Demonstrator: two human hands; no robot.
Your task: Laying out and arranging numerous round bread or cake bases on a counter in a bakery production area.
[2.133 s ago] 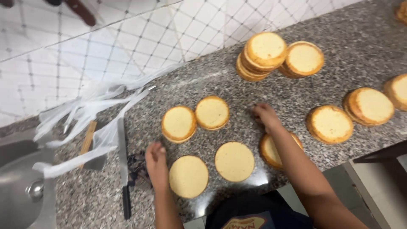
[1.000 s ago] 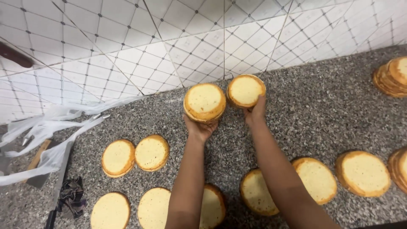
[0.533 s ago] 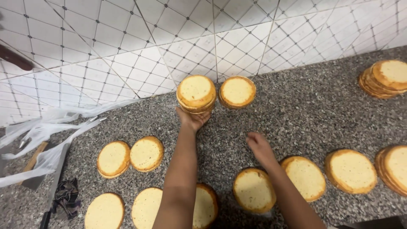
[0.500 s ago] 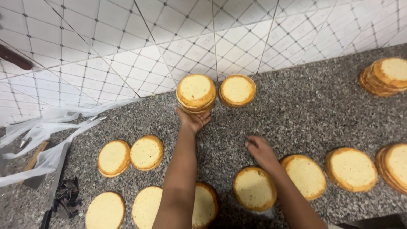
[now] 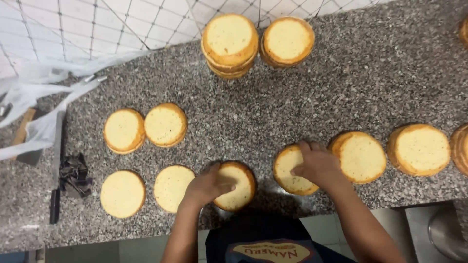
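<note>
Round yellow sponge cake layers lie on a speckled granite counter [image 5: 292, 107]. My left hand [image 5: 207, 184] rests on top of a cake layer [image 5: 239, 187] near the counter's front edge. My right hand [image 5: 318, 165] presses on another layer [image 5: 288, 170] beside it. Whether either hand grips its layer or only touches it is unclear. Two stacks of layers stand at the back by the wall: a taller stack [image 5: 230, 45] and a shorter stack [image 5: 287, 41].
Several single layers lie left [image 5: 123, 193] [image 5: 171, 187] [image 5: 124, 130] [image 5: 165, 124] and right [image 5: 360, 157] [image 5: 419, 149]. Crumpled clear plastic [image 5: 34, 97], a knife [image 5: 57, 160] and a dark crumpled wrapper [image 5: 74, 174] sit at the left. A tiled wall [image 5: 97, 24] runs behind.
Both hands have drawn back from the stacks by the wall to the front edge, and each now rests on a single layer. The camera has tilted down.
</note>
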